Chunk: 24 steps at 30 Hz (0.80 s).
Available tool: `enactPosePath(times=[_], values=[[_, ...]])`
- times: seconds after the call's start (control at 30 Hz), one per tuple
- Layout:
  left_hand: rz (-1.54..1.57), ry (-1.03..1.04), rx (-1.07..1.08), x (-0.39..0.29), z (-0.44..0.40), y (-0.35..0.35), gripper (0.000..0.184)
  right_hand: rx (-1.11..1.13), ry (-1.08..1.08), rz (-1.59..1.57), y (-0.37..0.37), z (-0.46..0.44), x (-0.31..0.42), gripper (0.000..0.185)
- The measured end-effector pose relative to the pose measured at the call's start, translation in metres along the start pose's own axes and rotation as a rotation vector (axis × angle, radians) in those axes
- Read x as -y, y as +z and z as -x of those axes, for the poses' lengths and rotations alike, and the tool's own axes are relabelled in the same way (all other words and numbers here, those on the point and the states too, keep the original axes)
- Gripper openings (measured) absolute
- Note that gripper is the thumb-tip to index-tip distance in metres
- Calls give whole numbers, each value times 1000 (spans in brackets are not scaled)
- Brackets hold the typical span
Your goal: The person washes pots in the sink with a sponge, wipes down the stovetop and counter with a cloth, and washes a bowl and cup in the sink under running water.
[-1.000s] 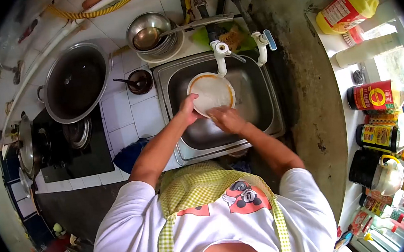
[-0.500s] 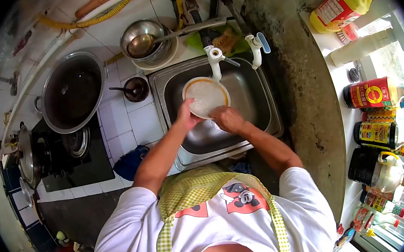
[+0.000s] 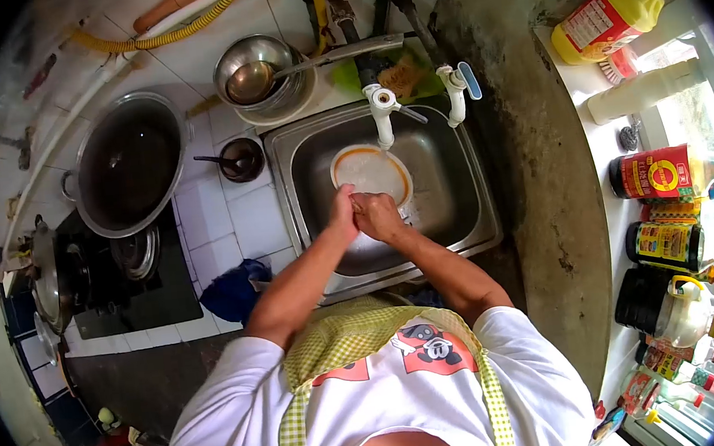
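Note:
A white bowl (image 3: 373, 168) with an orange band inside its rim is in the steel sink (image 3: 448, 188), below the white tap (image 3: 383, 117). My left hand (image 3: 342, 214) and my right hand (image 3: 380, 215) meet over the bowl's near edge. Both are closed, with the fingers of one pressed against the other. Whatever lies between them, if anything, is hidden. Whether the hands touch the bowl I cannot tell.
Left of the sink are a small dark pot (image 3: 241, 159), a large pot (image 3: 129, 163) and a stove (image 3: 135, 287). Stacked metal bowls with a ladle (image 3: 251, 82) stand behind. A second tap (image 3: 454, 93) is at the back right; bottles (image 3: 664, 241) line the right ledge.
My hands have come together, the right one moving left and off the bowl's right side. The bowl is slightly lower and farther right in view.

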<state>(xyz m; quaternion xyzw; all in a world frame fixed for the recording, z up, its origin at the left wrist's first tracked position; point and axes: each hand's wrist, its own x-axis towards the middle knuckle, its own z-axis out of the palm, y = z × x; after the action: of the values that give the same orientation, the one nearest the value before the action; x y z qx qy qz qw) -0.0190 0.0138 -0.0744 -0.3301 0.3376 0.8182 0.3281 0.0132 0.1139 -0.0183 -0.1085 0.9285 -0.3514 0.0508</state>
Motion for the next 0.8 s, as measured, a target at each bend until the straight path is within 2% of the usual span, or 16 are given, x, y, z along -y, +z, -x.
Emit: enactPosePath(times=[0.03, 0.1, 0.13, 0.2, 0.23, 0.27, 0.33, 0.37, 0.43, 0.47, 0.53, 0.67, 0.73, 0.77, 0.8], values=[[-42, -17, 16, -10, 11, 1, 46, 13, 1, 2, -5, 8, -13, 9], [-224, -106, 51, -46, 29, 5, 55, 17, -369, -6, -20, 19, -42, 8], [-221, -107, 50, -49, 29, 9, 55, 21, -369, -6, -20, 19, -47, 8], [-215, -73, -1, -50, 29, 17, 54, 131, -245, 83, -26, 16, -46, 8], [-105, 36, 59, -31, 28, 14, 52, 48, -248, 69, -17, 12, -41, 8], [-124, 212, 27, -2, 11, 6, 51, 56, -198, 47, -11, 3, -26, 11], [-60, 130, 7, 3, 14, 11, 51, 63, 28, 12, 1, -3, -1, 18], [-53, 127, 5, -3, 20, 12, 51, 70, 29, 14, 0, 3, -6, 18], [-110, -92, -3, -37, 35, 9, 53, 59, -343, -93, -6, 13, -26, 30], [-116, -103, -12, -45, 35, 1, 53, 59, -332, -103, -12, 20, -38, 30], [-411, -145, 70, -58, 27, -2, 56, 78, -648, 366, -38, 16, -74, 37], [-502, -190, 177, -67, 41, 3, 60, -67, -665, 485, -65, -8, -124, 42], [-430, -203, 163, -65, 38, -2, 60, -119, -315, 463, -53, -19, -159, 40], [-352, -214, 145, -63, 34, -4, 61, -122, -319, 473, -55, -19, -156, 40], [-349, -207, 152, -59, 27, -5, 61, -134, 220, -222, -52, -16, -145, 38]])
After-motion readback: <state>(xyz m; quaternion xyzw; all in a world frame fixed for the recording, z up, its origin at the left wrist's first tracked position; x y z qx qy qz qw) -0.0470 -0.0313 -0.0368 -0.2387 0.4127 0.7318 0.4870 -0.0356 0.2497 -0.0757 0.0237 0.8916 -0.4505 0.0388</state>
